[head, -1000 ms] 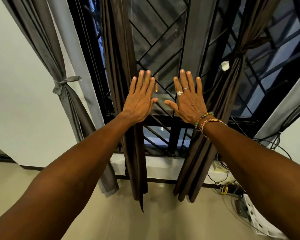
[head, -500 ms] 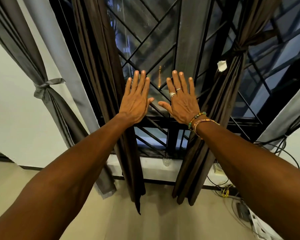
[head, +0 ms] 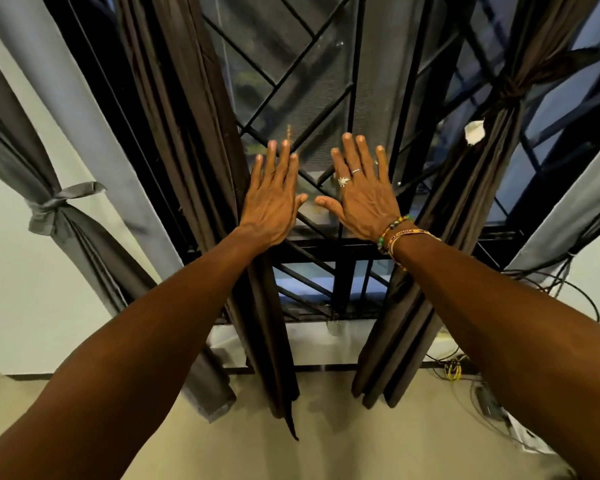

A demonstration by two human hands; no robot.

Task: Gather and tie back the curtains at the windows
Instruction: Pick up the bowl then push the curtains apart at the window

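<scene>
- Both arms are extended forward. The left hand (head: 271,206) and the right hand (head: 364,202) are held flat, backs to the camera, with fingers straight and slightly spread. Nothing is gripped by either.
- The left hand is seen just beside the inner edge of the left brown curtain (head: 187,150). Contact with the cloth cannot be confirmed.
- The left brown curtain is found hanging loose to the floor, with no tie visible on it. This panel is judged outstanding.
- The right brown curtain (head: 482,188) is found gathered and bound by a brown tie (head: 510,88) high up. This panel is judged complete.
- The left grey curtain (head: 80,244) is found gathered and knotted with a grey tie (head: 52,206). This panel is judged complete.
- The right grey curtain (head: 561,209) is only partly in view, and its condition cannot be determined.
- The window grille (head: 312,109) is exposed between the two brown panels, behind the hands.
- By this assessment, gathering and tying the left brown curtain is the work left.
</scene>
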